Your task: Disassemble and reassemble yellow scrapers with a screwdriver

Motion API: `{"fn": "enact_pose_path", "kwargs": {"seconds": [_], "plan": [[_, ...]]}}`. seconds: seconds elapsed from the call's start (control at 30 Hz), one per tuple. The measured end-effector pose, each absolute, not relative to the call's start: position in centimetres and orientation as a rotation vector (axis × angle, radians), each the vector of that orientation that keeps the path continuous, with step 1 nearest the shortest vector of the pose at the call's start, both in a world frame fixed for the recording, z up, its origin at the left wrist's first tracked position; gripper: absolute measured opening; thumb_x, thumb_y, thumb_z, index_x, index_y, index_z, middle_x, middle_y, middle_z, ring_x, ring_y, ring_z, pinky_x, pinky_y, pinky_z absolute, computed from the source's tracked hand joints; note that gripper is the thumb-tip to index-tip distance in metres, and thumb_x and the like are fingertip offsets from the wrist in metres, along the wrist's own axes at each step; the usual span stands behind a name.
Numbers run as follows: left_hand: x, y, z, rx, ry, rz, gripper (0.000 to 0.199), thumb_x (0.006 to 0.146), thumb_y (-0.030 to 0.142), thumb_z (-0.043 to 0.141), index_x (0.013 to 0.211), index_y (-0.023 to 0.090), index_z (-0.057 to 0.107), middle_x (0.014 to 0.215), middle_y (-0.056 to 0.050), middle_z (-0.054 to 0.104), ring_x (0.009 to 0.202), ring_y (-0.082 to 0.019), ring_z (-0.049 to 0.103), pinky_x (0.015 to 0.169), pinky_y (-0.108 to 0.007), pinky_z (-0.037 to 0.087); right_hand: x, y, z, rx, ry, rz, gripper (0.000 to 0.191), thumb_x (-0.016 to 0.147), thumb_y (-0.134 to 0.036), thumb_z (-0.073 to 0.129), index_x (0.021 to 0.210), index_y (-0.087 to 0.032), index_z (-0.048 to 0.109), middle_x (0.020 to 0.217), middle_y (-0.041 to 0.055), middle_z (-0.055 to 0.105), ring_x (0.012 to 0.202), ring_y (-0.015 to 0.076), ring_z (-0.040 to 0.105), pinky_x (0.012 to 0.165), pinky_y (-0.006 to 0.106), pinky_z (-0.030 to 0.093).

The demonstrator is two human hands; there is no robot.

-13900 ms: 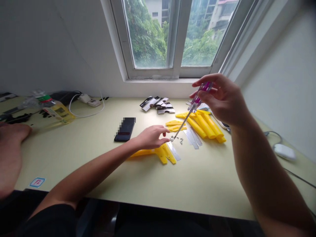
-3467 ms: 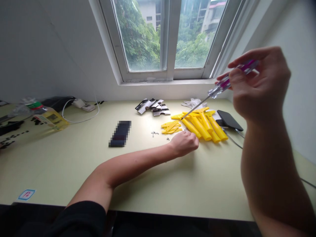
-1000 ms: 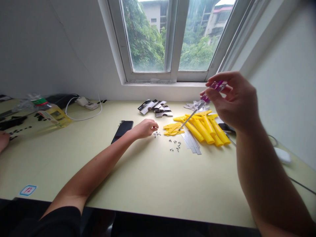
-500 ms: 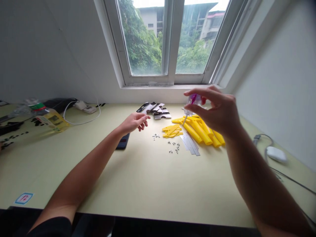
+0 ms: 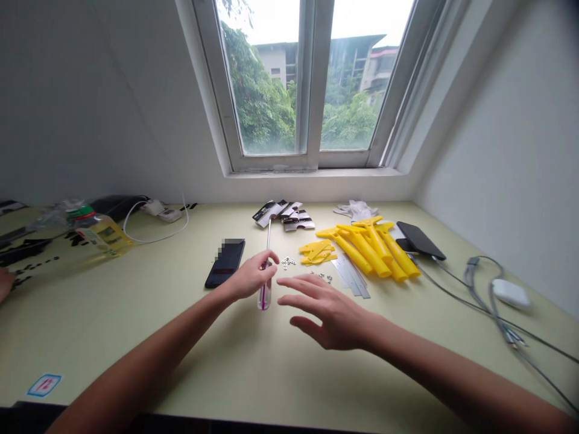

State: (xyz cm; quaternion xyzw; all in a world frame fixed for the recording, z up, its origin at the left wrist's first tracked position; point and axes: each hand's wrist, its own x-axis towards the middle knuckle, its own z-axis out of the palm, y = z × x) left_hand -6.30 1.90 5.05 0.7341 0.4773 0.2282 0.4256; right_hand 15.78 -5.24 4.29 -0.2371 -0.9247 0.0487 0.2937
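A screwdriver (image 5: 264, 298) with a clear and purple handle points away from me, its metal shaft toward the window. My left hand (image 5: 253, 274) is closed around the upper part of its handle. Just to the right, my right hand (image 5: 328, 307) is spread with nothing in it, over the table and apart from the screwdriver. Beyond the hands lie small nuts (image 5: 288, 261) and screws (image 5: 326, 277), the latter partly behind my right hand. Flat yellow plates (image 5: 315, 252), thin metal blades (image 5: 353, 278) and yellow scraper handles (image 5: 362, 247) are grouped to the right.
A phone (image 5: 225, 264) lies left of my left hand. Printed card sleeves (image 5: 283, 215) and white gloves (image 5: 357, 209) are at the back. Another phone (image 5: 421, 240), cables (image 5: 473, 283) and a white case (image 5: 511, 293) sit right. A bottle (image 5: 102, 232) and another person's hand (image 5: 5, 283) are left.
The screwdriver went from my right hand, raised over the yellow handles, to my left hand, low over the table. My right hand came down leftward and opened.
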Motion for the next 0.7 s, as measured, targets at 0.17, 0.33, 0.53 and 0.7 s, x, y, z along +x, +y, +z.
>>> {"fn": "enact_pose_path", "kwargs": {"seconds": [0.17, 0.33, 0.53, 0.7], "plan": [[-7.7, 1.8, 3.4, 2.127, 1.442, 0.310, 0.036, 0.088, 0.045, 0.046, 0.106, 0.019, 0.061, 0.082, -0.006, 0.065, 0.074, -0.022, 0.061, 0.067, -0.032, 0.045, 18.7, -5.4, 2.2, -0.788, -2.322, 0.215, 0.021, 0.089, -0.013, 0.054, 0.108, -0.021, 0.061, 0.119, 0.0097, 0.066, 0.108, 0.0216, 0.060, 0.092, 0.042, 0.053], [-7.2, 0.9, 2.1, 2.257, 1.504, 0.361, 0.040, 0.088, 0.046, 0.047, 0.113, 0.019, 0.064, 0.112, -0.012, 0.060, 0.095, -0.026, 0.063, 0.091, -0.038, 0.046, 19.3, -6.2, 3.1, -0.751, -2.270, 0.353, 0.022, 0.088, -0.010, 0.054, 0.105, -0.022, 0.062, 0.103, 0.0080, 0.069, 0.097, 0.0191, 0.064, 0.087, 0.037, 0.055], [-7.1, 0.8, 1.3, 2.281, 1.529, 0.438, 0.047, 0.092, 0.047, 0.043, 0.121, 0.015, 0.061, 0.121, -0.014, 0.054, 0.096, -0.025, 0.064, 0.096, -0.036, 0.045, 19.0, -6.0, 2.6, -0.803, -2.251, 0.404, 0.020, 0.089, -0.015, 0.055, 0.106, -0.021, 0.063, 0.099, 0.0080, 0.070, 0.093, 0.0191, 0.065, 0.084, 0.036, 0.055], [-7.3, 0.7, 1.5, 2.334, 1.579, 0.397, 0.048, 0.093, 0.048, 0.043, 0.126, 0.017, 0.058, 0.125, -0.014, 0.051, 0.095, -0.024, 0.065, 0.088, -0.034, 0.049, 19.2, -6.4, 6.7, -0.848, -1.941, 0.505, 0.013, 0.094, -0.025, 0.054, 0.102, -0.021, 0.064, 0.090, 0.0055, 0.070, 0.081, 0.0168, 0.068, 0.074, 0.031, 0.057]]}}
